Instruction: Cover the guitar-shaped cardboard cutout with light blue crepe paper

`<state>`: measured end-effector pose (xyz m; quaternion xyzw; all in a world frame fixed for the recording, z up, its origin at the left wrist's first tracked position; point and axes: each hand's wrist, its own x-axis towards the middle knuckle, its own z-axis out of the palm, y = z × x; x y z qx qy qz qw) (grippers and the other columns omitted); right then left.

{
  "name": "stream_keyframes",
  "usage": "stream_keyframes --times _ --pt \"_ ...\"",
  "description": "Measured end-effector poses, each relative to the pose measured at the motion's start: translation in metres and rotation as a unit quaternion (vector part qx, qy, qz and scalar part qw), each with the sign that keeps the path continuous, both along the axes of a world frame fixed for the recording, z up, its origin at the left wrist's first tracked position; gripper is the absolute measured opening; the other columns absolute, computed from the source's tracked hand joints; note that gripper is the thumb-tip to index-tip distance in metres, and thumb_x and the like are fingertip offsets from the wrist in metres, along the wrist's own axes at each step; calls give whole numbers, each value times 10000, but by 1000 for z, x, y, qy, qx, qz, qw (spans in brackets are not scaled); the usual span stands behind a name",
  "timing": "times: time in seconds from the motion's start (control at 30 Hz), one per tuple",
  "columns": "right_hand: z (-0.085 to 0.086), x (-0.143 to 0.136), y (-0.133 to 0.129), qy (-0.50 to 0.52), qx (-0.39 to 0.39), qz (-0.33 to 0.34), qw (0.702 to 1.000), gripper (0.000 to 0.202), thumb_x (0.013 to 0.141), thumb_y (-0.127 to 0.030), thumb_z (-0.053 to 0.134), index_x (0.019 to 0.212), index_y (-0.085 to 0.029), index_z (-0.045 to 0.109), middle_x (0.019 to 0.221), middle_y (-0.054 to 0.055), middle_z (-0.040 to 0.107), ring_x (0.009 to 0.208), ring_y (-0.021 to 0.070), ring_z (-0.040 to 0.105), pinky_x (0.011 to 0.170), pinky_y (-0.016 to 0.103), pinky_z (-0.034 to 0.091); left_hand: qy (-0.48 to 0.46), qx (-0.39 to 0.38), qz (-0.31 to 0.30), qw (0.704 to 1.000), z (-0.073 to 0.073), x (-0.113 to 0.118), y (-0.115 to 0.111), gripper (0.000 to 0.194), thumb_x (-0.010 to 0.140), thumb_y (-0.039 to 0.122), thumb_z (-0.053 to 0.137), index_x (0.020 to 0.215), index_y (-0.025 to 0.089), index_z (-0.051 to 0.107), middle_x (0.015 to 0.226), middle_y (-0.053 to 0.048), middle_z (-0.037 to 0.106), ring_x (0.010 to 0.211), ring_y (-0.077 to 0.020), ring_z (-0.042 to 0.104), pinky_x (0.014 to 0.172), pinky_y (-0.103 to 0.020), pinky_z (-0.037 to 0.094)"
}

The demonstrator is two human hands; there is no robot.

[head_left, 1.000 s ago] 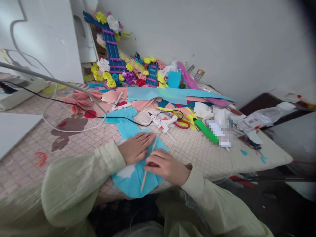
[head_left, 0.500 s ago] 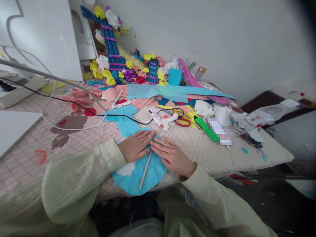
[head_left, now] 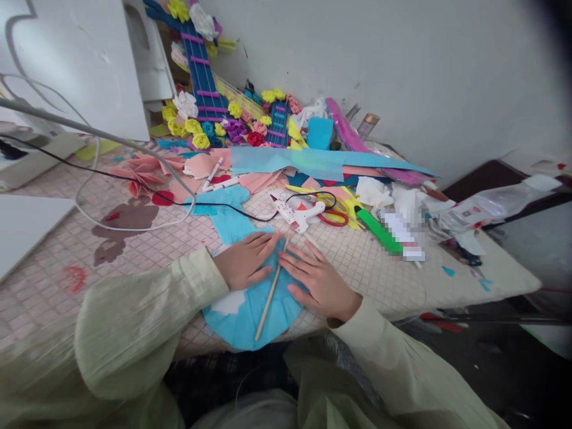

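A round piece of blue crepe paper [head_left: 250,325] lies at the table's front edge, with a white patch showing at its left. Across it rests a thin wooden stick [head_left: 268,305], slanting from near the body up toward the glue gun. My left hand [head_left: 246,260] lies flat on the paper, left of the stick, fingers stretched out. To the stick's right, my right hand [head_left: 322,281] presses down on the paper with its fingers spread. Just beyond the hands sits a white hot glue gun [head_left: 298,213] on its side, its black cord running left.
Red-handled scissors [head_left: 334,217] and a green utility knife [head_left: 379,229] lie right of the glue gun. A plastic bottle [head_left: 496,205] is on its side farther right. Behind are blue paper strips [head_left: 286,161] and a paper-flower-covered guitar shape [head_left: 205,83]. A white cable [head_left: 134,228] loops at left.
My right hand has shifted slightly right, uncovering more of the stick and paper. My left hand stays nearly in place. The view has moved a little.
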<state>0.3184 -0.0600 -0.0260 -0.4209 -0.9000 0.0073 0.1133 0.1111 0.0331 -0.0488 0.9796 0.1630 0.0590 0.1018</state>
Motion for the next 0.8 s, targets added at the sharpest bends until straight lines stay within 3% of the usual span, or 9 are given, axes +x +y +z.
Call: stream_keyframes --times 0.33,0.57,0.8 --pt "7 3 -2 -27 -11 -27 999 401 915 -388 384 1227 -181 529 1195 101 561 1165 259 418 1057 538 217 37 7 6 999 7 2 -2 646 918 371 246 1386 -43 85 1465 -209 228 1361 -260 190 1108 -389 106" --pt "5 7 -6 -20 -3 -11 1000 361 945 -322 341 1173 -146 558 1293 64 535 1268 243 332 1062 501 171 23 7 4 1000 5 0 -1 641 916 371 239 1387 -25 59 1455 -217 249 1357 -257 204 1101 -395 121" --pt "8 16 -10 2 8 -25 1000 318 943 -312 373 1136 -182 590 1208 51 607 1213 233 414 1034 503 187 29 10 9 999 4 0 -1 635 920 370 234 1397 7 25 1463 -202 239 1360 -253 195 1096 -392 121"
